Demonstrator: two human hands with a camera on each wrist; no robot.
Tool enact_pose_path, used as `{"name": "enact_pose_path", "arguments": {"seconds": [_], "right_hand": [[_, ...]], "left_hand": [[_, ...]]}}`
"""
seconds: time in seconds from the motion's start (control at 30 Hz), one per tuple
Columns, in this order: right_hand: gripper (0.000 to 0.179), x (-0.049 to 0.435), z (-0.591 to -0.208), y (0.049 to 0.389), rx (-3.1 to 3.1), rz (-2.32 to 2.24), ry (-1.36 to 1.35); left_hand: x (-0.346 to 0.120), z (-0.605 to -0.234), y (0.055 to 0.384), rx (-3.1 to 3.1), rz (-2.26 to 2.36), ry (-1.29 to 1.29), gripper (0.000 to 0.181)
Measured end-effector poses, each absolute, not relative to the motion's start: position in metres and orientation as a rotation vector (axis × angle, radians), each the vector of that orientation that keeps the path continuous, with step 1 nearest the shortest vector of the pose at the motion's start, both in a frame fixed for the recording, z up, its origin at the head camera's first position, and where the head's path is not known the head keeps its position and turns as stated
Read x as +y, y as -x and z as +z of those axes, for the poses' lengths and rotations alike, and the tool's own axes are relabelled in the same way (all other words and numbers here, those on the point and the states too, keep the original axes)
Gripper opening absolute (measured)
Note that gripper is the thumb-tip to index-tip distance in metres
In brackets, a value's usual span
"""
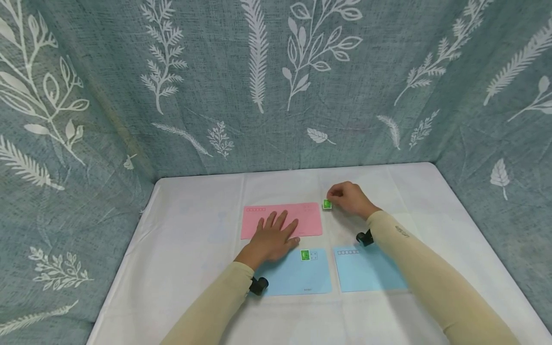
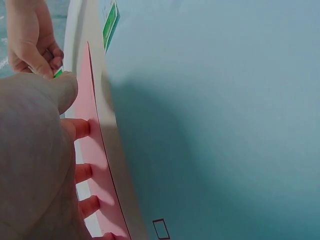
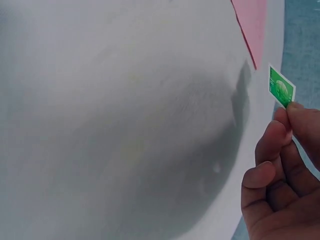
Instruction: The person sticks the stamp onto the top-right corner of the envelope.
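Between thumb and forefinger my right hand (image 1: 350, 198) pinches a small green postage stamp (image 3: 281, 87) with a white border, by one corner. In the head view the stamp is just off the right edge of a pink envelope (image 1: 309, 219). My left hand (image 1: 272, 239) rests with fingers spread, its fingertips on the pink envelope and its palm over the upper left of a blue envelope (image 1: 293, 280). That blue envelope bears another green stamp (image 1: 305, 255) near its top right corner. The left hand covers part of both envelopes.
A second blue envelope (image 1: 366, 273) lies to the right, partly under my right forearm in the head view. Everything lies on a white-covered table (image 1: 194, 215), with a leaf-patterned grey-green curtain (image 1: 207, 86) behind and at both sides.
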State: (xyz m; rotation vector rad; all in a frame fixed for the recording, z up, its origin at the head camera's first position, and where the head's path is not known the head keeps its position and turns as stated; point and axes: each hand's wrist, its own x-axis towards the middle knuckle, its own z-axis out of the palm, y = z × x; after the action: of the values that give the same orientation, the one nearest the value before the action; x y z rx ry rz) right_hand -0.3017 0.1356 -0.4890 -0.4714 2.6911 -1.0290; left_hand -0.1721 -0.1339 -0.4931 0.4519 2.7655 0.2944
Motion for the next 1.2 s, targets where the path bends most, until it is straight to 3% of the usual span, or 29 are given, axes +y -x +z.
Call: {"name": "enact_pose_path", "arguments": {"seconds": [1.2], "right_hand": [[0.012, 0.088, -0.487, 0.303, 2.635, -1.131, 0.502]], "left_hand": [[-0.134, -0.488, 0.171, 2.764, 0.273, -0.441, 0.067]]}}
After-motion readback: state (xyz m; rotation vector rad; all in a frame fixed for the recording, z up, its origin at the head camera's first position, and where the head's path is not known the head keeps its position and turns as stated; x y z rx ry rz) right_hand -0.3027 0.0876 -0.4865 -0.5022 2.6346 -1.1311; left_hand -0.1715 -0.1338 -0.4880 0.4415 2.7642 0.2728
